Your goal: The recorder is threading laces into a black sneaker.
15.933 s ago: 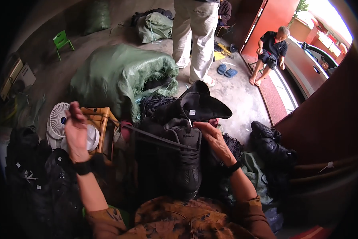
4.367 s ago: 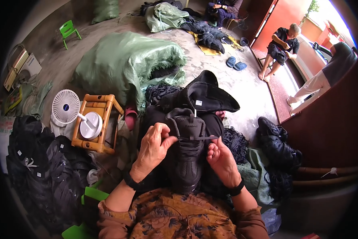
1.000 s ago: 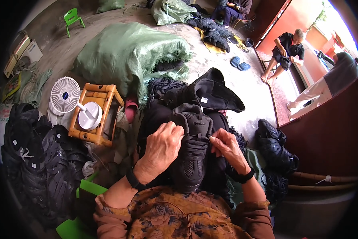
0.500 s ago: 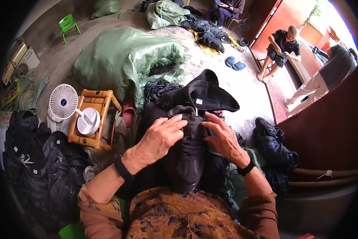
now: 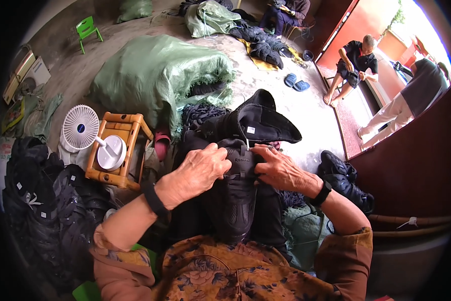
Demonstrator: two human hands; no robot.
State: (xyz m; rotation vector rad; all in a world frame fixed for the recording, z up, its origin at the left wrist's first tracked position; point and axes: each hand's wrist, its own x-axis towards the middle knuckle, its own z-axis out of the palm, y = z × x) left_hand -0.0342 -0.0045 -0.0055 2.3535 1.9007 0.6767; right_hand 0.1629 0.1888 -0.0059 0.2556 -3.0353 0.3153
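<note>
A black lace-up style shoe (image 5: 238,195) lies across my lap, its toe toward me and its tongue (image 5: 241,159) facing up. At the left edge of the shoe's opening, my left hand (image 5: 201,168) is closed with curled fingers gripping the upper; the fingertips are partly hidden. On the opposite edge my right hand (image 5: 280,169) is closed too, its index finger and thumb bent against the upper beside the tongue. Just beyond, a second black shoe piece (image 5: 265,123) with a wide, open collar and a small white label rests against the first.
To my left are a bamboo stool (image 5: 122,123) with a white fan (image 5: 81,127) and a heap of black shoes (image 5: 45,210). A large green sack (image 5: 140,70) stands ahead. More black shoes (image 5: 343,175) lie right. People (image 5: 358,62) sit and stand near the doorway; blue slippers (image 5: 296,82) lie on the floor.
My left fingers, stretched over the tongue before, have curled at the shoe's left edge. My right hand has come inward and bent its fingers onto the right edge, its elbow swinging outward.
</note>
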